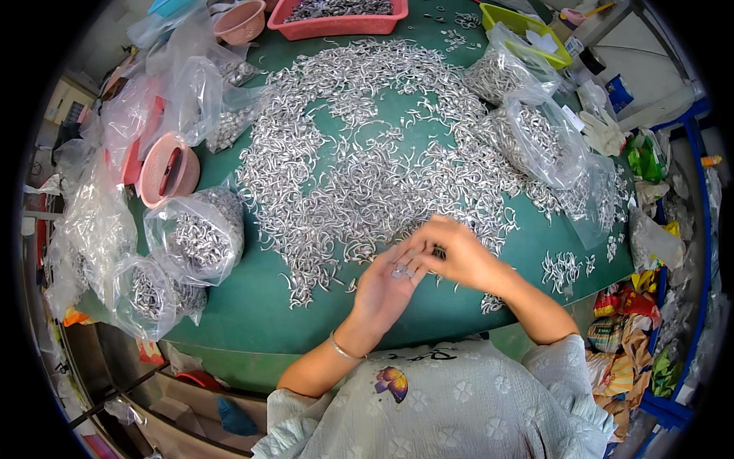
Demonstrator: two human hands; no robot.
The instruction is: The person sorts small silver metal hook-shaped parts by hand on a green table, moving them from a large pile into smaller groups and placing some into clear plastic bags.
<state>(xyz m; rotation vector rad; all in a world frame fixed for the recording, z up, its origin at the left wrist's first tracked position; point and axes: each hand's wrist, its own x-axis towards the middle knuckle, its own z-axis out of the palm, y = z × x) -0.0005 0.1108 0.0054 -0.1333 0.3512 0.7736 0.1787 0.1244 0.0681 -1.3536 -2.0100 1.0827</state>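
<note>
My left hand is turned palm up at the near edge of a heap of small curved silvery metal pieces. A few flat, greyish metal bits rest on its fingers. Close beside it, my right hand is bent over with thumb and fingers drawn together near the left fingertips. What the right fingers pinch, if anything, is too small to make out. The loose pieces form a broad ring over the green table, with more spread inside it.
Clear bags of metal pieces stand at the left and right. A pink basket sits left, a red tray and a yellow-green tray at the back. A small separate pile lies near the right edge.
</note>
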